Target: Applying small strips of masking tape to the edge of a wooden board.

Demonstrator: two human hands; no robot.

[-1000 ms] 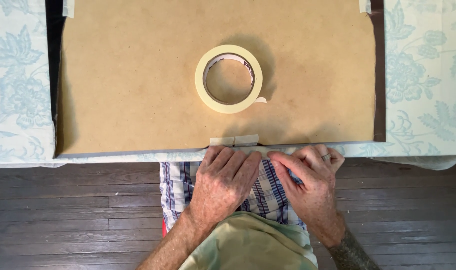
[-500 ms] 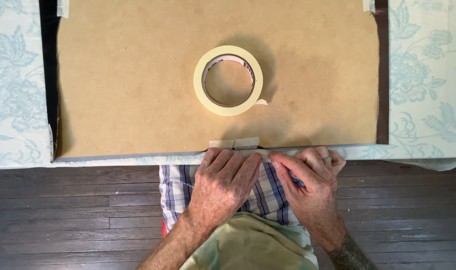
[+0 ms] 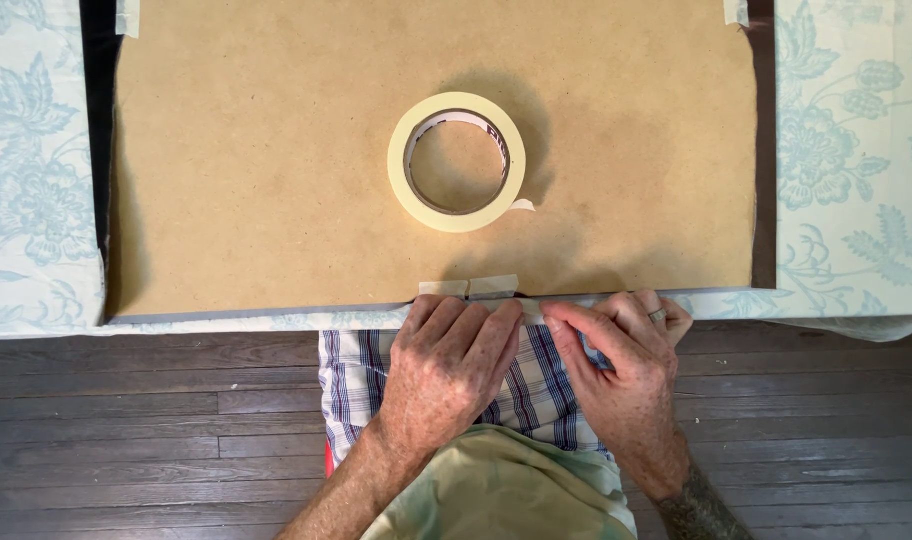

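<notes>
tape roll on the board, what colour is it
The tape roll is cream or pale yellow, lying flat on the brown board; the head view shows it.

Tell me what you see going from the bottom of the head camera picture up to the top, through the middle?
Plaid shorts → left hand at the table edge → short strips of masking tape on the near edge of the brown board → roll of masking tape lying flat on the board.
</notes>
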